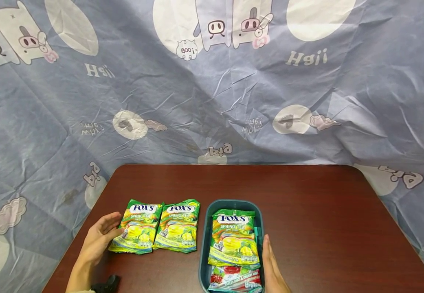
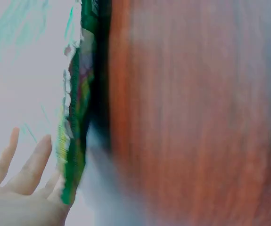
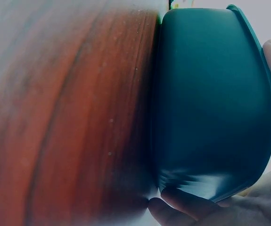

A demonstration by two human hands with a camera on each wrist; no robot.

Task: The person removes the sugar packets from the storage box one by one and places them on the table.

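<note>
A green and yellow candy bag (image 1: pixel 138 228) lies at the left, beside a matching candy bag (image 1: pixel 177 226). My left hand (image 1: pixel 102 235) is at the outer edge of the leftmost bag, its fingers spread apart; the left wrist view shows the same hand (image 2: pixel 24 183) beside the bag's crimped green edge (image 2: pixel 76 127). To the right stands a dark teal plastic tub (image 1: pixel 206 228). In it a third green candy bag (image 1: pixel 232 240) lies over a red and teal candy bag (image 1: pixel 235 280). My right hand (image 1: pixel 271 264) rests against the tub's right wall (image 3: pixel 210 103), a finger along the rim.
The brown wooden table (image 1: pixel 318 228) reaches back to a grey-blue patterned cloth (image 1: pixel 212 101) that hangs behind and around it. A small black object (image 1: pixel 112 283) is by my left wrist at the bottom edge of the head view.
</note>
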